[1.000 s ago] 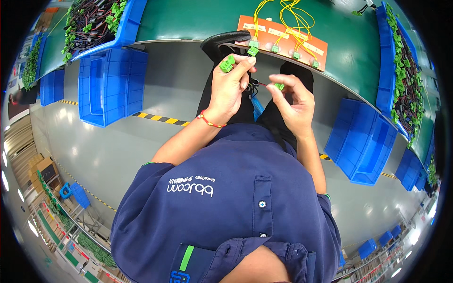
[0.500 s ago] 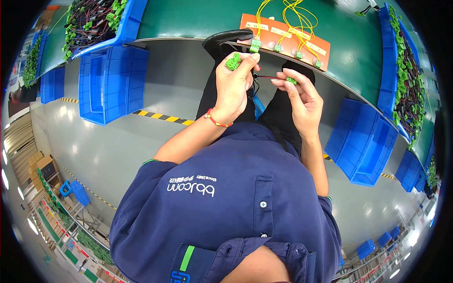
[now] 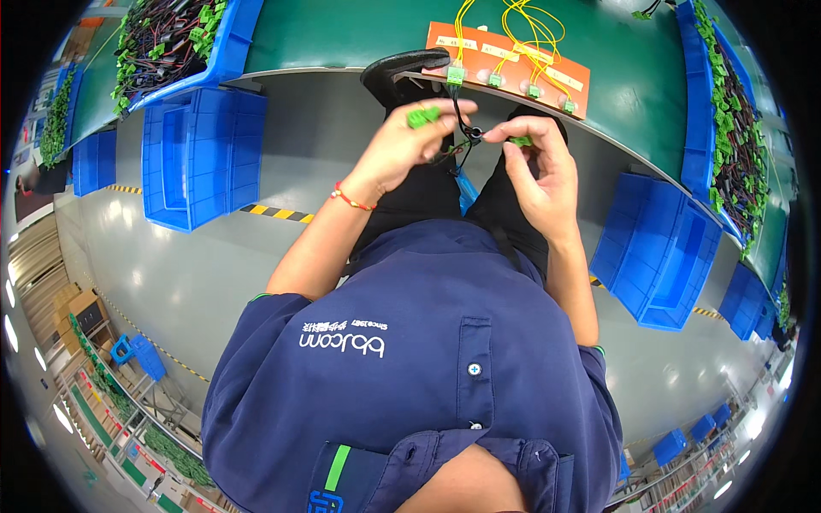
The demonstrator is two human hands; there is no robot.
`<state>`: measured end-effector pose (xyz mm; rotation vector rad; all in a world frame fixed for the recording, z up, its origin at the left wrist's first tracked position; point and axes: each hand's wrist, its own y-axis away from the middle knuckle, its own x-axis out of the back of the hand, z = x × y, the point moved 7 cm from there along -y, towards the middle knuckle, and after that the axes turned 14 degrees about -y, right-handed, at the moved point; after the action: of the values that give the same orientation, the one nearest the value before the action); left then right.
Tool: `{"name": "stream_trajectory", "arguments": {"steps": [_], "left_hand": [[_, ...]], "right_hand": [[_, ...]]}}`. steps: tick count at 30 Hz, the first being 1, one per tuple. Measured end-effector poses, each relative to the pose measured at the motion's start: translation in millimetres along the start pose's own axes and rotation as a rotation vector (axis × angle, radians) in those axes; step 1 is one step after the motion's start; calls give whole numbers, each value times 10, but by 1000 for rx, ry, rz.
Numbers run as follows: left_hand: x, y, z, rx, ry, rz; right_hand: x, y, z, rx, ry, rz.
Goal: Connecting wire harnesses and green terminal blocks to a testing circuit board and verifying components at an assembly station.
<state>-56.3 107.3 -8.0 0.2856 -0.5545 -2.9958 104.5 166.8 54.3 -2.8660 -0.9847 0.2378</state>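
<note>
My left hand (image 3: 395, 152) is closed around green terminal connectors (image 3: 423, 117), its fingers slightly smeared by motion. Across from it, my right hand (image 3: 547, 181) pinches another green connector (image 3: 519, 141) between thumb and fingers. Between the hands hangs a dark cable with a black ring (image 3: 475, 134). It runs up to a green connector (image 3: 456, 75) at the left of an orange-brown board (image 3: 440, 36). Several smaller green plugs with yellow wires (image 3: 550, 64) sit along that board's near edge. Where the thin wires near my fingers lead is partly hidden.
The board lies on a green table (image 3: 325, 34), beside a black curved object (image 3: 398, 67) at the edge. Blue bins of wired green connectors stand left (image 3: 233, 43) and right (image 3: 697, 111). Blue crates (image 3: 244, 145) are below the table's edge on both sides.
My left hand has drawn left and slightly down, away from the board's left connector, whose dark cable now shows. My right hand has shifted slightly left. The view has shifted a little.
</note>
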Motion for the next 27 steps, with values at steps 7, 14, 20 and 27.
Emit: {"name": "stream_trajectory", "arguments": {"steps": [7, 14, 20, 27], "left_hand": [[-119, 31, -141, -108, -225, 89], [-97, 33, -164, -270, -392, 213], [-107, 98, -147, -248, -365, 206], [-88, 170, -296, -139, -362, 146]], "right_hand": [[-275, -196, 218, -225, -538, 37], [-155, -120, 499, -319, -562, 250], [-146, -158, 532, -297, -454, 196], [-156, -177, 517, -355, -539, 197]]}}
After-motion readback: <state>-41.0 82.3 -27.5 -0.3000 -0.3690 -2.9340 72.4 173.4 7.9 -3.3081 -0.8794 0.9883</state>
